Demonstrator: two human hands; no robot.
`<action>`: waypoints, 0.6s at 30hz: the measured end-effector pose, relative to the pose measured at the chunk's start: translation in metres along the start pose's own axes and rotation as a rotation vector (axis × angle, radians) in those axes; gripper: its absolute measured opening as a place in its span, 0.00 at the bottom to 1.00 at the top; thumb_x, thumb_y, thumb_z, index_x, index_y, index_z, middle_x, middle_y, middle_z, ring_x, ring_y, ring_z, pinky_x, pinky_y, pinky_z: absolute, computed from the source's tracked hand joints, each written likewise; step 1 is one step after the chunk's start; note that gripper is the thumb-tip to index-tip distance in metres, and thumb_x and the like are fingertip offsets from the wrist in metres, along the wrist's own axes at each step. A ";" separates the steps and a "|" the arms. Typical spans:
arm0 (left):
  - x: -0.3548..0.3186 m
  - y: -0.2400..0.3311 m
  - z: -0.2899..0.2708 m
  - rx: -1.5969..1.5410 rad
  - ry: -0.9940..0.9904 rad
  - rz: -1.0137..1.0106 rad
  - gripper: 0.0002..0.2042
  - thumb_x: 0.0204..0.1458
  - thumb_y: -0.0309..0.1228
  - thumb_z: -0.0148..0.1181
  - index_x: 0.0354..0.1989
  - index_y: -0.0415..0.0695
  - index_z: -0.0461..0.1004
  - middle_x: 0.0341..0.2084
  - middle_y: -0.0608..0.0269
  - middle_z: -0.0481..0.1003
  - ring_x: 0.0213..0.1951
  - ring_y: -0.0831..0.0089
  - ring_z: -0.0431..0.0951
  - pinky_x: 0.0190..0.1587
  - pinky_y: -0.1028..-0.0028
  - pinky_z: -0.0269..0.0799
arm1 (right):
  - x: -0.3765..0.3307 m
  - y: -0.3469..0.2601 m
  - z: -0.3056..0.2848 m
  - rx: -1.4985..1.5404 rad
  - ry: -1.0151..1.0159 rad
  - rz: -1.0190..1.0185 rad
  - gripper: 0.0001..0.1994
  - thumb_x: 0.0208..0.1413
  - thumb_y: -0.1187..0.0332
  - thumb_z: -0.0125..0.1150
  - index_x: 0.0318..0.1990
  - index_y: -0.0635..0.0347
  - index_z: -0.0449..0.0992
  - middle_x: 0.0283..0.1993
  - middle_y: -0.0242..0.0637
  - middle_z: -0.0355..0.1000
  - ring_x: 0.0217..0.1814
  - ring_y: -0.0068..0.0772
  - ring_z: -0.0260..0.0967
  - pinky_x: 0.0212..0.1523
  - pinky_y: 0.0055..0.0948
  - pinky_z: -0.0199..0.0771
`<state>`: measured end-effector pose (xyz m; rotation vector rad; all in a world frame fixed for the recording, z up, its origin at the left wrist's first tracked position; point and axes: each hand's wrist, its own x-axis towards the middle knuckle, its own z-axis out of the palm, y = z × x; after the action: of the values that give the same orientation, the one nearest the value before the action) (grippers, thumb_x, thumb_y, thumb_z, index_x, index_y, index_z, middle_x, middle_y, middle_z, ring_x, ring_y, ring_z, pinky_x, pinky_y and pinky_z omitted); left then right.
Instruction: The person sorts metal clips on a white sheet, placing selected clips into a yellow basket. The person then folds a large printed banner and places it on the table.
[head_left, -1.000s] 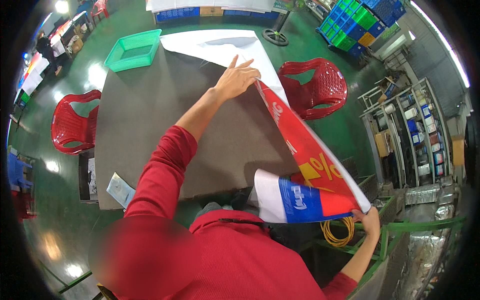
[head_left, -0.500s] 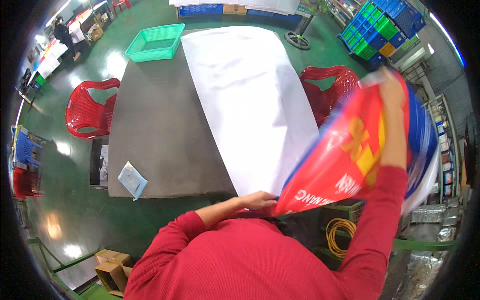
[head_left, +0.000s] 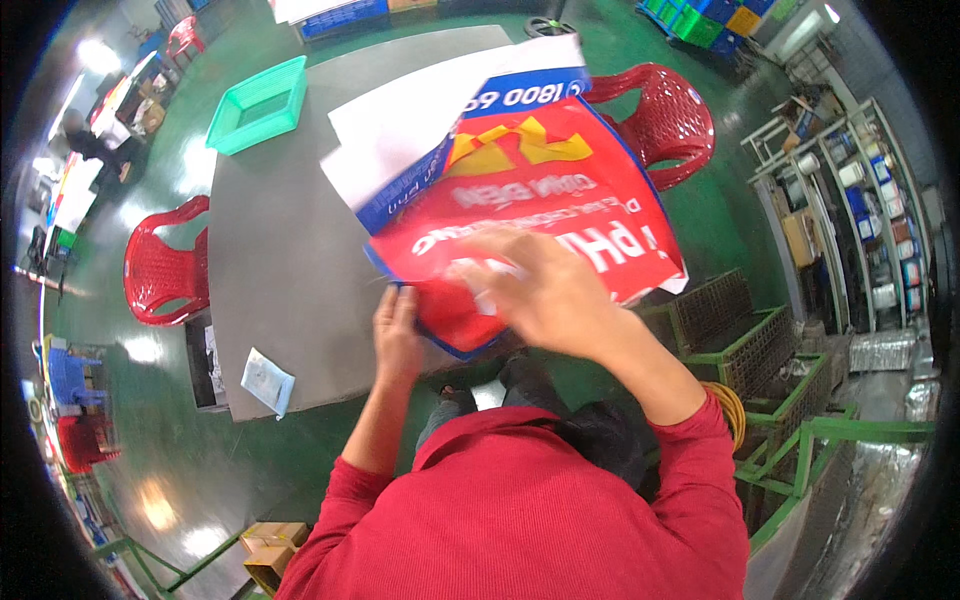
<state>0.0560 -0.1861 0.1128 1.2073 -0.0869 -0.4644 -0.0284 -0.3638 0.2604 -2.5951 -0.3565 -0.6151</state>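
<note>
A glossy red banner (head_left: 460, 220) with white lettering, a yellow figure and a blue border lies partly folded over the right part of the grey table. At its far left, a white flap (head_left: 400, 110) is turned over onto it. My left hand (head_left: 397, 330) is at the banner's near left edge, its fingers closed on the blue border. Blurred by motion, my right hand (head_left: 535, 285) is over the near middle of the banner, and its fingers cannot be made out clearly.
The grey table (head_left: 290, 260) carries a green plastic basket (head_left: 258, 105) at its far left and a small pale blue packet (head_left: 267, 382) near its front left corner. Red chairs stand left (head_left: 165, 262) and right (head_left: 660, 120). Green metal racks (head_left: 745, 335) stand at my right.
The banner has swung from my raised right hand at the right down onto the table. My right hand has come left and lower; my left hand has moved left.
</note>
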 end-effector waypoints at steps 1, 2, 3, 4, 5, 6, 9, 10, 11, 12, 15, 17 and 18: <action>0.005 0.002 -0.008 -0.063 0.025 0.034 0.13 0.57 0.34 0.48 0.43 0.38 0.69 0.38 0.66 0.72 0.39 0.79 0.70 0.45 0.77 0.64 | -0.027 0.030 -0.008 -0.149 0.006 0.079 0.17 0.44 0.72 0.57 0.46 0.53 0.72 0.51 0.39 0.65 0.52 0.42 0.64 0.52 0.36 0.65; 0.009 0.000 -0.020 -0.007 0.056 0.026 0.14 0.56 0.34 0.49 0.44 0.38 0.69 0.38 0.65 0.71 0.39 0.79 0.70 0.45 0.78 0.64 | -0.058 0.057 -0.017 -0.108 0.036 0.278 0.18 0.46 0.72 0.55 0.48 0.55 0.71 0.51 0.41 0.65 0.52 0.43 0.63 0.53 0.36 0.63; 0.011 -0.004 -0.028 0.041 0.096 0.024 0.14 0.56 0.35 0.49 0.44 0.38 0.69 0.38 0.65 0.71 0.39 0.79 0.70 0.45 0.78 0.64 | -0.095 0.089 -0.026 -0.237 0.040 0.419 0.17 0.48 0.72 0.55 0.49 0.57 0.69 0.50 0.42 0.66 0.52 0.42 0.63 0.54 0.35 0.62; 0.009 -0.003 -0.029 -0.055 0.110 -0.044 0.16 0.55 0.33 0.50 0.48 0.36 0.66 0.42 0.60 0.71 0.43 0.75 0.71 0.48 0.73 0.65 | -0.134 0.119 -0.035 -0.248 0.127 0.606 0.16 0.49 0.72 0.53 0.48 0.57 0.70 0.49 0.42 0.67 0.52 0.41 0.63 0.53 0.33 0.62; 0.007 0.000 -0.018 0.017 0.132 -0.012 0.14 0.56 0.34 0.49 0.46 0.37 0.67 0.39 0.63 0.71 0.41 0.78 0.71 0.45 0.76 0.66 | -0.183 0.150 -0.042 -0.304 0.184 0.782 0.16 0.48 0.72 0.53 0.47 0.57 0.69 0.48 0.42 0.67 0.51 0.43 0.64 0.51 0.35 0.63; 0.006 -0.002 -0.010 -0.048 0.251 -0.059 0.13 0.56 0.33 0.48 0.45 0.37 0.67 0.40 0.62 0.72 0.42 0.77 0.72 0.46 0.75 0.67 | -0.236 0.182 -0.045 -0.351 0.241 0.955 0.16 0.47 0.73 0.53 0.47 0.57 0.69 0.48 0.42 0.67 0.50 0.44 0.65 0.49 0.37 0.65; 0.012 -0.007 -0.015 -0.018 0.183 0.036 0.11 0.56 0.32 0.49 0.41 0.39 0.68 0.39 0.61 0.72 0.41 0.75 0.73 0.46 0.73 0.68 | -0.358 0.240 -0.042 -0.268 0.187 1.439 0.19 0.44 0.69 0.57 0.47 0.57 0.69 0.46 0.44 0.68 0.48 0.44 0.66 0.48 0.36 0.66; 0.014 -0.006 -0.013 -0.007 0.209 0.053 0.10 0.55 0.33 0.49 0.40 0.39 0.68 0.38 0.61 0.72 0.41 0.74 0.73 0.45 0.72 0.68 | -0.382 0.252 -0.037 -0.236 0.100 1.574 0.21 0.42 0.67 0.60 0.48 0.57 0.69 0.46 0.45 0.68 0.48 0.44 0.67 0.48 0.36 0.66; 0.017 -0.005 -0.008 -0.036 0.255 0.057 0.10 0.55 0.33 0.49 0.40 0.40 0.69 0.38 0.61 0.72 0.41 0.74 0.73 0.45 0.71 0.68 | -0.401 0.265 -0.027 -0.137 0.038 1.658 0.27 0.39 0.64 0.63 0.51 0.56 0.66 0.48 0.45 0.68 0.49 0.43 0.66 0.47 0.35 0.67; 0.019 -0.003 0.001 -0.064 0.309 0.064 0.10 0.55 0.34 0.50 0.39 0.41 0.69 0.37 0.61 0.72 0.41 0.73 0.73 0.45 0.70 0.68 | -0.412 0.278 -0.017 -0.032 -0.030 1.734 0.32 0.37 0.62 0.66 0.54 0.55 0.63 0.49 0.46 0.67 0.51 0.42 0.66 0.47 0.35 0.68; 0.024 0.014 0.030 -0.076 0.360 0.077 0.11 0.55 0.35 0.50 0.40 0.42 0.68 0.37 0.62 0.72 0.41 0.72 0.72 0.45 0.68 0.68 | -0.381 0.285 0.020 0.382 0.177 1.903 0.44 0.34 0.60 0.69 0.60 0.57 0.52 0.53 0.46 0.64 0.53 0.44 0.64 0.44 0.37 0.71; 0.030 0.025 0.055 -0.057 0.364 0.109 0.11 0.55 0.35 0.50 0.41 0.42 0.68 0.38 0.62 0.72 0.41 0.72 0.72 0.46 0.69 0.68 | -0.389 0.312 0.041 0.441 0.331 1.977 0.33 0.46 0.60 0.59 0.59 0.55 0.51 0.54 0.48 0.61 0.50 0.45 0.65 0.38 0.50 0.73; 0.033 0.030 0.069 -0.015 0.379 0.134 0.11 0.55 0.35 0.50 0.41 0.41 0.68 0.38 0.62 0.72 0.42 0.72 0.72 0.46 0.69 0.67 | -0.416 0.340 0.053 0.319 0.361 1.952 0.29 0.47 0.60 0.58 0.56 0.57 0.54 0.51 0.48 0.63 0.49 0.44 0.65 0.39 0.48 0.72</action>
<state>0.0735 -0.2512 0.1598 1.2474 0.1599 -0.1142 -0.2531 -0.6926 -0.1038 -1.3508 1.7460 -0.1516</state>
